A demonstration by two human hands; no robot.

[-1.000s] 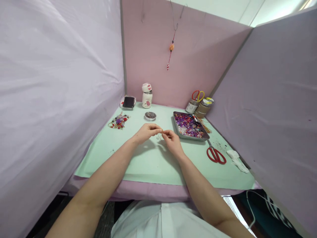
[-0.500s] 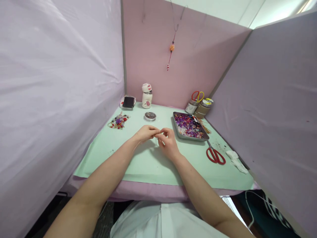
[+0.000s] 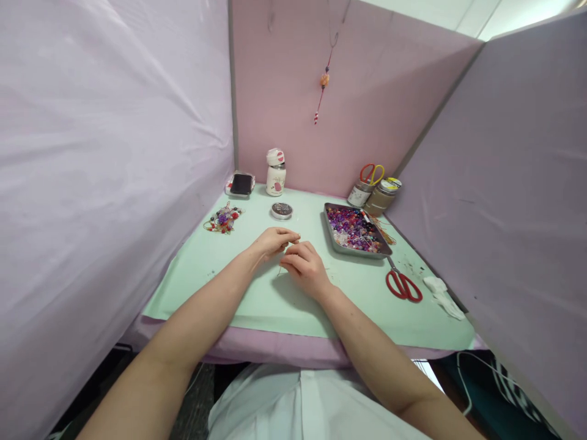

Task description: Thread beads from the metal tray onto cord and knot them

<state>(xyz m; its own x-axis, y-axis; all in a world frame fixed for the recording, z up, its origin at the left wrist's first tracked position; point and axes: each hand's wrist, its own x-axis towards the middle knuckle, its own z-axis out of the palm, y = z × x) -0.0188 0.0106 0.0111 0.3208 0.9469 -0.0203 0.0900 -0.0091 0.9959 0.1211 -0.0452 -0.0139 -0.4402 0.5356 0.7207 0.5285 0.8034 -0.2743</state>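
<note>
Over the middle of the green mat, my left hand is closed in a pinch, its fingertips pointing right. What lies between those fingers is too small to make out. Just below and to its right, my right hand pinches a thin cord, a short end of which hangs under the fingertips. The two hands are close together, slightly above the mat. A shallow metal tray of purple, red and clear beads stands to the right of my hands.
Red-handled scissors and a crumpled white tissue lie at right. Behind are two jars, a white bottle, a small round tin and a black pad. A beaded bunch lies left. A beaded string hangs at the back.
My right hand has shifted down and left, turning its knuckles up, and its fingertips have come away from those of my left hand. The view has tilted slightly.
</note>
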